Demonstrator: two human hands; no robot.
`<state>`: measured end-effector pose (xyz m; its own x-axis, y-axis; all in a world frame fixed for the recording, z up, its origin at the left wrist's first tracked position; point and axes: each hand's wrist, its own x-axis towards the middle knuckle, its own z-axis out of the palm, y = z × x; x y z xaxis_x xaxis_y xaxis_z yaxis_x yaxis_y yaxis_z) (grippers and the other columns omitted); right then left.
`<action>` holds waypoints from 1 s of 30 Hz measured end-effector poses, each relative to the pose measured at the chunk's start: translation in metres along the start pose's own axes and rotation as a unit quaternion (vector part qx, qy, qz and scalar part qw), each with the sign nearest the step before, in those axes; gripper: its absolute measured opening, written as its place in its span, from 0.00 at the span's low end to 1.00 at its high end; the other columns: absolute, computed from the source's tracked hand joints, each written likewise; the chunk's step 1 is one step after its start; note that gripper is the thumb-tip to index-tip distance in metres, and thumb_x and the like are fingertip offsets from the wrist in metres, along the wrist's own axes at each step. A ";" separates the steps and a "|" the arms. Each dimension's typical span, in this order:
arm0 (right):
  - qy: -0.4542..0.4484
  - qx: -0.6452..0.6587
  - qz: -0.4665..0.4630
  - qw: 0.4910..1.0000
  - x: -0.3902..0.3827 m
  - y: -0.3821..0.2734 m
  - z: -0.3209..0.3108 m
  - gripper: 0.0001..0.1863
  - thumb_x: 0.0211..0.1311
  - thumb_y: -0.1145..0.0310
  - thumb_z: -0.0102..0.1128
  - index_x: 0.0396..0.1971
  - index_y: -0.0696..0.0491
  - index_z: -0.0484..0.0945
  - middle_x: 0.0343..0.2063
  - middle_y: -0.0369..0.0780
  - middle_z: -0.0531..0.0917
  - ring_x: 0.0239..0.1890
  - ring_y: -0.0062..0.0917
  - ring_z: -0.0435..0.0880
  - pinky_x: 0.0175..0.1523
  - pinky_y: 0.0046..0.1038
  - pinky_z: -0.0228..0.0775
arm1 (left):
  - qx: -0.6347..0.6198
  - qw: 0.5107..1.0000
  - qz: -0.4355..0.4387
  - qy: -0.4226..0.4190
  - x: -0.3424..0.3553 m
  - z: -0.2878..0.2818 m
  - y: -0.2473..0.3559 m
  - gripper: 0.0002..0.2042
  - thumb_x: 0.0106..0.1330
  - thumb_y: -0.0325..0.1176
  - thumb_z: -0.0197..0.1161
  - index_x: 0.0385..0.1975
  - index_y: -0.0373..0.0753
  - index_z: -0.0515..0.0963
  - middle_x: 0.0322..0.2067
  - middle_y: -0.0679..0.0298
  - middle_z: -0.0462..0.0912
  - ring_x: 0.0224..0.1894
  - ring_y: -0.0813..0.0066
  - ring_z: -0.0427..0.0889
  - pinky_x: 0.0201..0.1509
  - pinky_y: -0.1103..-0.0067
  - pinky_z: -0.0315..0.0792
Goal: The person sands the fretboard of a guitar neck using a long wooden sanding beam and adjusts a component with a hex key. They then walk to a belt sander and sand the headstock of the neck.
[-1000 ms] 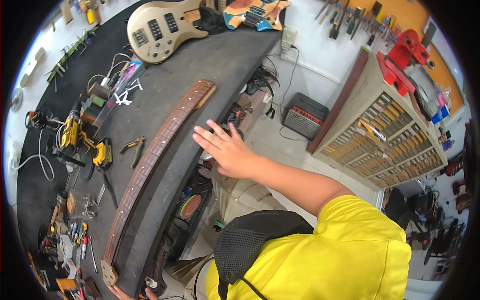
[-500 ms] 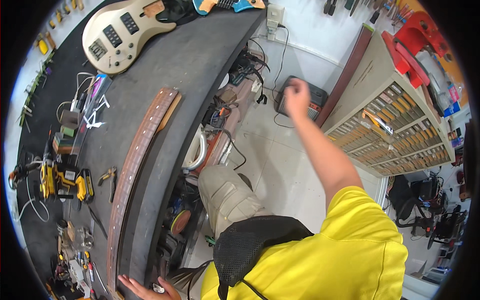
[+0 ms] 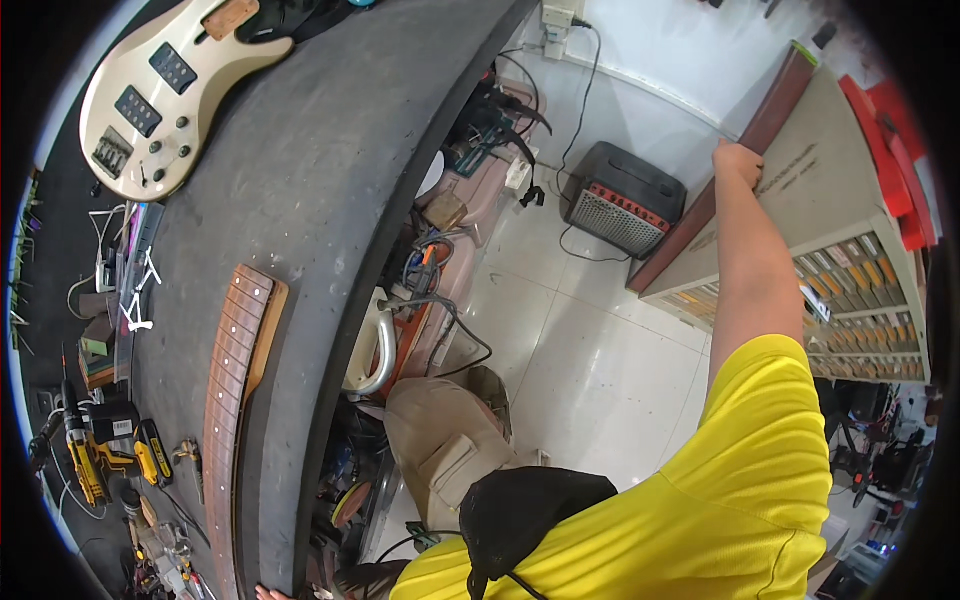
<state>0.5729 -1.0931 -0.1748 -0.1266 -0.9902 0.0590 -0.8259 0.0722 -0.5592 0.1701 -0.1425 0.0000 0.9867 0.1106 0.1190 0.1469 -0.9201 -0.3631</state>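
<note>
My right arm reaches out to the far right, and my right hand is closed at the edge of a long dark red board. The board leans upright between the white wall and the side of a drawer cabinet. Only the fingertips of my left hand show at the lower edge, stretched out by the bench edge; the rest is out of view. Close to them on the dark workbench lies a guitar neck, its brown fretboard with pale dot inlays facing up.
A cream bass guitar body lies at the far left. Yellow-black cordless drills and small tools line the bench's left side. A black amplifier stands on the tiled floor beside the drawer cabinet. Cables and boxes fill the space beneath the bench.
My right hand has moved right, from in front of the amplifier to the dark red board. The view has shifted, and my left hand has slid mostly out of the lower edge.
</note>
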 end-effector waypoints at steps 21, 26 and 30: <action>-0.082 0.284 -0.218 0.930 -0.096 0.103 -0.030 0.31 0.66 0.54 0.78 0.57 0.66 0.86 0.53 0.53 0.93 0.56 0.44 0.93 0.66 0.42 0.80 | -0.067 0.997 0.043 -0.017 -0.001 -0.007 -0.008 0.74 0.48 0.48 0.84 0.85 0.23 0.33 0.86 0.27 0.38 0.88 0.23 0.37 0.86 0.34 0.35; 0.022 0.363 -0.380 0.850 -0.153 0.078 -0.124 0.39 0.70 0.54 0.80 0.66 0.70 0.77 0.58 0.56 0.89 0.55 0.43 0.92 0.71 0.42 0.78 | -0.135 0.985 0.005 -0.106 -0.003 -0.029 -0.010 0.72 0.45 0.42 0.87 0.86 0.27 0.39 0.86 0.29 0.38 0.89 0.26 0.36 0.86 0.35 0.33; -0.267 0.526 -0.473 0.654 -0.222 0.018 -0.251 0.29 0.76 0.60 0.74 0.64 0.65 0.72 0.40 0.43 0.83 0.33 0.25 0.83 0.40 0.28 0.79 | -0.250 0.965 0.028 0.079 0.004 -0.056 -0.046 0.44 0.55 0.30 0.80 0.76 0.32 0.70 0.71 0.42 0.73 0.74 0.37 0.71 0.80 0.49 0.62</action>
<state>0.4488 -0.8418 0.0093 0.6100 -0.4528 0.6503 0.4755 -0.4473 -0.7575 0.1635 -0.1210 0.0691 0.9635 0.0328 0.2658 0.0026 -0.9936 0.1129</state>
